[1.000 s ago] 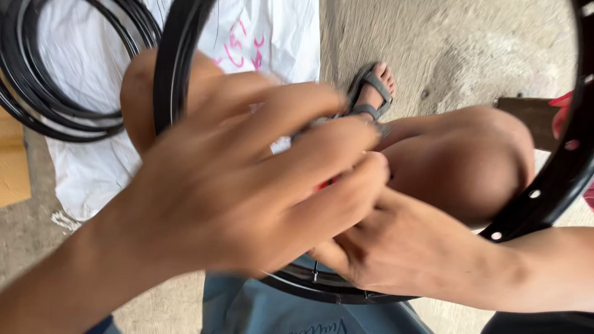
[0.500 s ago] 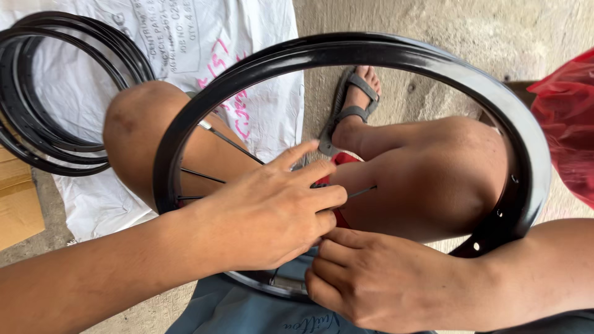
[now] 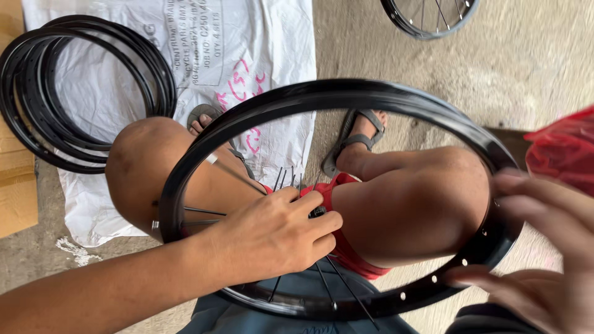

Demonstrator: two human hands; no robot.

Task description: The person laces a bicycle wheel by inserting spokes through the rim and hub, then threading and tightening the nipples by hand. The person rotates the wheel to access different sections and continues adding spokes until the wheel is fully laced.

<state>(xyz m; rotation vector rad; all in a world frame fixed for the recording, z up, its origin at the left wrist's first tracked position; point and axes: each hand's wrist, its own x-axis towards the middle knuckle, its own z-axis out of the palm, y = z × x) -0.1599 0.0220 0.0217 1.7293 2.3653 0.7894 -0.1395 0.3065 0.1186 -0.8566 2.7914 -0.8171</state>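
Head view: spokes gathered at the hub of a bare wheel rim

Head camera looks down on a seated person's lap, where the left hand [image 3: 272, 238] is closed around a small hub [image 3: 318, 212] and the cluster of thin spokes [image 3: 281, 180] fanning from it. That grip is clamped on the hub and spoke ends, fingers curled together over them. The right hand [image 3: 544, 247] sits blurred at the near right edge, fingers spread and apart, holding nothing, its fingertips just beside the outer wall of the black rim [image 3: 346, 93]. The rim rests across the person's bare knees and lap, tilted toward the camera, its drilled spoke holes showing along the lower right arc. A few spokes already run from the hub toward the left wall of the rim; most holes are unfilled, so the lacing appears to be at an early stage. The next move would likely call for a steady rim and one spoke end guided to its own hole without disturbing the others. Beyond the knees, sandalled feet rest on a concrete floor [image 3: 526, 68]. Farther left, a stack of black rims [image 3: 37, 117] lies on a white printed sack [image 3: 266, 43], beside a cardboard box [image 3: 15, 198]. A spoked wheel [image 3: 427, 18] shows at the top edge.
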